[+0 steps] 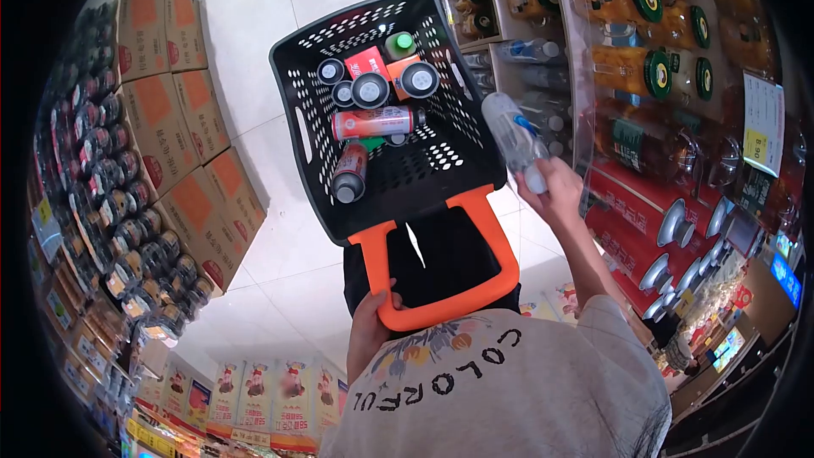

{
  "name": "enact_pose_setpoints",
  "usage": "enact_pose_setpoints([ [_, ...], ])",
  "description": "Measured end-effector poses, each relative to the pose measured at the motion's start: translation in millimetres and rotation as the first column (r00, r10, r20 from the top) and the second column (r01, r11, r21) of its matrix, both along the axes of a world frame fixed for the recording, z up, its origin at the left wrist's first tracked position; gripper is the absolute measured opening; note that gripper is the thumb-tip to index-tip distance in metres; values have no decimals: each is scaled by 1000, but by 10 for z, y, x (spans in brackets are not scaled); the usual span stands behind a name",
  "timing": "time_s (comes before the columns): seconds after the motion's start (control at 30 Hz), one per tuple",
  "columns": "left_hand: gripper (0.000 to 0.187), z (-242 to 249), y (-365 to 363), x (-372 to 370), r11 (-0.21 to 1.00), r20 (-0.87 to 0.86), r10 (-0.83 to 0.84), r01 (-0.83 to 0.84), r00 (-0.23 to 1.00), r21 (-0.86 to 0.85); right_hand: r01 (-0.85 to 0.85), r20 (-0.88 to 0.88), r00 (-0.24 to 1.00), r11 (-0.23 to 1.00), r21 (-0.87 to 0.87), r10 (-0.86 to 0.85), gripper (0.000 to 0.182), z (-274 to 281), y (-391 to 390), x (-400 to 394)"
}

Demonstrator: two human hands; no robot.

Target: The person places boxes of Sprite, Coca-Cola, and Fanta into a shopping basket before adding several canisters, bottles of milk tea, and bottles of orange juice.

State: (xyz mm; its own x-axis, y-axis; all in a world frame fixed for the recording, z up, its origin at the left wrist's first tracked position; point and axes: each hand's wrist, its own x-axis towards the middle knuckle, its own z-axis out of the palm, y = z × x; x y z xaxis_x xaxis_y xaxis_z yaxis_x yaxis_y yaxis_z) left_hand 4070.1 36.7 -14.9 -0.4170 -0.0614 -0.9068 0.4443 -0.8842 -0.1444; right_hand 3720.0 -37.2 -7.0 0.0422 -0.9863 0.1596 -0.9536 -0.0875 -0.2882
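Note:
My right hand point(553, 193) is closed around the cap end of a clear plastic bottle point(513, 131) with a blue mark. The bottle is tilted beside the right rim of a black shopping basket point(398, 199), near the shelf. My left hand point(373, 318) grips the orange basket handle point(449, 309) at its lower left corner. Inside the basket lie a red and white can point(373, 123), a dark red can point(349, 171), several black-capped containers point(370, 91), a red box point(365, 62) and a green-capped bottle point(401, 44).
Shelves on the right hold clear bottles point(555, 110), jars with green lids point(632, 72) and red cartons point(627, 212); a price tag point(761, 123) hangs there. On the left, cardboard boxes point(157, 119) are stacked beside rows of dark-lidded jars point(110, 178). Pale floor tiles point(246, 51) lie between.

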Motion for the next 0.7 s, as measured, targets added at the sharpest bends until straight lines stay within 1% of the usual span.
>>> enact_pose_setpoints([
  [0.07,40,49,-50,-40,1000,18,9,-9,1000,5,59,131,990,998,-12,-57,35,74,-6,105],
  [0.17,40,41,-28,-38,999,32,32,-32,999,-6,-8,307,951,987,163,-43,32,-206,-119,240],
  [0.23,40,15,-3,-25,999,16,44,-43,999,-19,-74,297,955,957,279,-13,29,-606,-212,299],
  [0.3,39,-3,8,-30,998,14,55,-55,998,-27,-204,239,966,867,454,102,33,-1137,-180,253],
  [0.4,39,20,13,-44,998,22,64,-63,998,-19,-235,170,972,754,614,164,39,-1685,-139,293],
  [0.5,39,24,9,-43,997,29,70,-69,997,-16,-180,55,975,625,760,213,44,-1955,-158,330],
  [0.6,40,25,27,-42,997,26,74,-73,997,-23,-100,-12,986,642,760,168,50,-2328,-70,238],
  [0.7,41,30,19,-53,997,20,71,-70,997,-19,-15,-57,991,542,840,117,49,-2567,-45,236],
])
